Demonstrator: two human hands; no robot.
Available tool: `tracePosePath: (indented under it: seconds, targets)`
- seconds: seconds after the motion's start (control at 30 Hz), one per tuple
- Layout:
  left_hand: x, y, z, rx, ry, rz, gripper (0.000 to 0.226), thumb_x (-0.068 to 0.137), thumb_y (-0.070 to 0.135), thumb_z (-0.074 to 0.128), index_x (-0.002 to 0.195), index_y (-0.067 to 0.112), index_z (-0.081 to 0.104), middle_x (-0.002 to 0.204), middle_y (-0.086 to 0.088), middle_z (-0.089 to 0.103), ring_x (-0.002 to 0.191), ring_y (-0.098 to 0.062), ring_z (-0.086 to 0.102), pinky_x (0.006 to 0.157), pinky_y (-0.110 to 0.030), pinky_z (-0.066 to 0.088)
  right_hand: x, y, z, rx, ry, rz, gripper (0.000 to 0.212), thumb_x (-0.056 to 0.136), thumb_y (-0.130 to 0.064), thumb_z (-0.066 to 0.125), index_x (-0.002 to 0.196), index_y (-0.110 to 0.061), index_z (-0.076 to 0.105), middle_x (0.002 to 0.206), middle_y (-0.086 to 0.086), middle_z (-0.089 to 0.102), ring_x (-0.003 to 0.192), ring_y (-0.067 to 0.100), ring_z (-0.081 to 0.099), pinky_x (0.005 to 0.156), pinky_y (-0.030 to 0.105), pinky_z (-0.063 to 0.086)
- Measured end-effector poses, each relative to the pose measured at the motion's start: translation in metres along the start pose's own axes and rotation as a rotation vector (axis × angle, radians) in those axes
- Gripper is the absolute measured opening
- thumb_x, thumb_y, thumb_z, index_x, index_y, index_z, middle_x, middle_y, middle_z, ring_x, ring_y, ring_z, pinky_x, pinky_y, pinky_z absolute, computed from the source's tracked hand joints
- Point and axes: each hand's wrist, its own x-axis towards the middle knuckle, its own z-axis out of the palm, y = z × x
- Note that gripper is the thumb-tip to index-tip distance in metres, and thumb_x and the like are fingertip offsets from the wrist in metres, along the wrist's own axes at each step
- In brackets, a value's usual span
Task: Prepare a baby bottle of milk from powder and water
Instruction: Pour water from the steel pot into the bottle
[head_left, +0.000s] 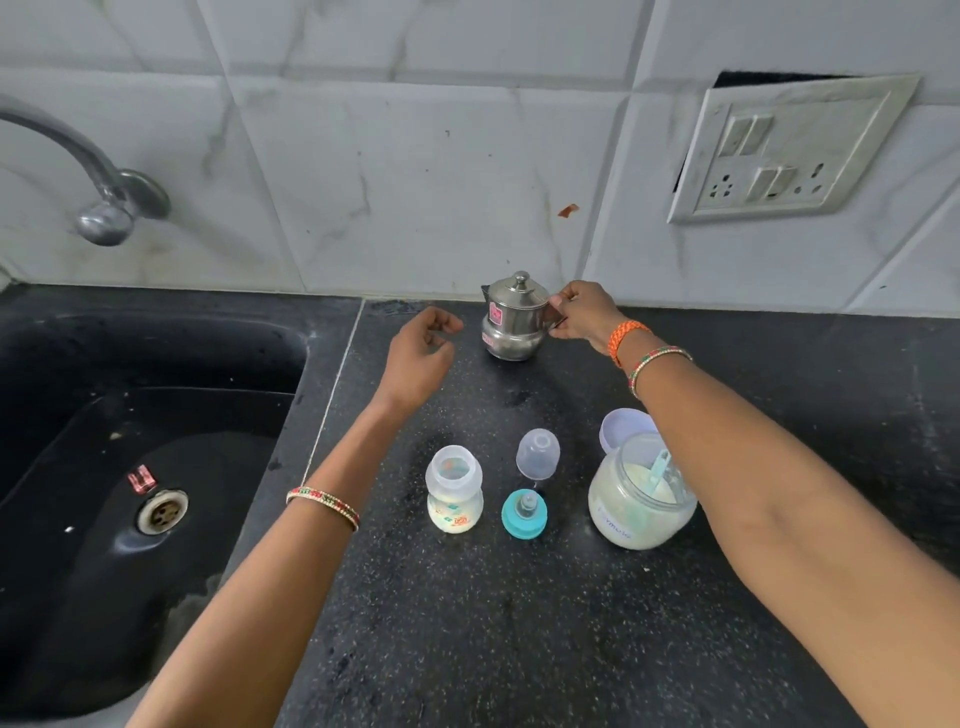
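Observation:
A small steel pot (511, 322) with a lid stands at the back of the black counter (519, 623). My right hand (584, 314) grips its handle on the right side. My left hand (423, 353) hovers just left of the pot, fingers loosely curled, holding nothing. Nearer to me stands an open baby bottle (453, 491) with white powder or milk at the bottom. Beside it are the teal nipple ring (524, 513) and a clear cap (538, 453). An open jar of milk powder (640, 501) with a scoop inside stands at the right, its lid (623, 426) behind it.
A black sink (130, 441) with a drain lies to the left, a steel tap (104, 197) above it. A wall socket panel (784, 150) sits on the tiled wall at the upper right.

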Motion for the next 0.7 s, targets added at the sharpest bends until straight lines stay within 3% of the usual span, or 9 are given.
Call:
tracePosePath:
  seconds: [0.13,0.27,0.37,0.53,0.7]
  targets:
    - [-0.029,0.009,-0.014,-0.117,-0.028,-0.007,0.029,0.08,-0.01,0.049,0.092,0.015,0.059,0.095,0.002,0.059,0.068,-0.006,0.046,0.067,-0.022,0.04,-0.031,-0.012,-0.018,0.074,-0.079,-0.067,0.017,0.097,-0.01,0.05,0.08,-0.01,0.048,0.105,0.024,0.06,0.093,0.031,0.065,0.084,0.041,0.055]
    - [-0.07,0.022,-0.033,-0.344,-0.053,-0.027,0.026,0.071,0.006,0.056,0.092,0.019,0.061,0.095,0.003,0.064,0.073,-0.006,0.055,0.064,-0.019,0.046,-0.074,-0.029,-0.034,0.007,-0.093,-0.243,0.015,0.095,-0.008,0.053,0.08,-0.01,0.051,0.093,0.02,0.062,0.08,0.022,0.063,0.081,0.041,0.057]
    - [-0.099,0.024,-0.041,-0.409,-0.069,-0.025,0.034,0.069,0.01,0.056,0.102,0.018,0.061,0.102,0.003,0.065,0.085,-0.005,0.058,0.072,-0.02,0.047,-0.106,-0.036,-0.041,-0.065,-0.131,-0.339,0.015,0.094,-0.008,0.055,0.08,-0.013,0.052,0.084,0.013,0.063,0.078,0.022,0.064,0.076,0.039,0.058]
    - [-0.139,0.004,-0.04,-0.365,-0.153,-0.063,0.055,0.072,0.017,0.063,0.125,0.017,0.05,0.124,0.001,0.06,0.113,-0.008,0.055,0.089,-0.018,0.046,-0.146,-0.037,-0.041,-0.204,-0.199,-0.444,0.015,0.093,-0.01,0.055,0.08,-0.017,0.055,0.081,0.005,0.065,0.079,0.019,0.067,0.07,0.034,0.06]
    - [-0.162,-0.034,-0.025,-0.203,-0.222,-0.152,0.066,0.077,0.022,0.076,0.134,0.024,0.042,0.134,0.012,0.051,0.123,-0.001,0.048,0.097,-0.026,0.043,-0.169,-0.039,-0.039,-0.237,-0.225,-0.513,0.013,0.092,-0.007,0.056,0.081,-0.015,0.056,0.078,0.005,0.066,0.074,0.017,0.069,0.063,0.029,0.061]
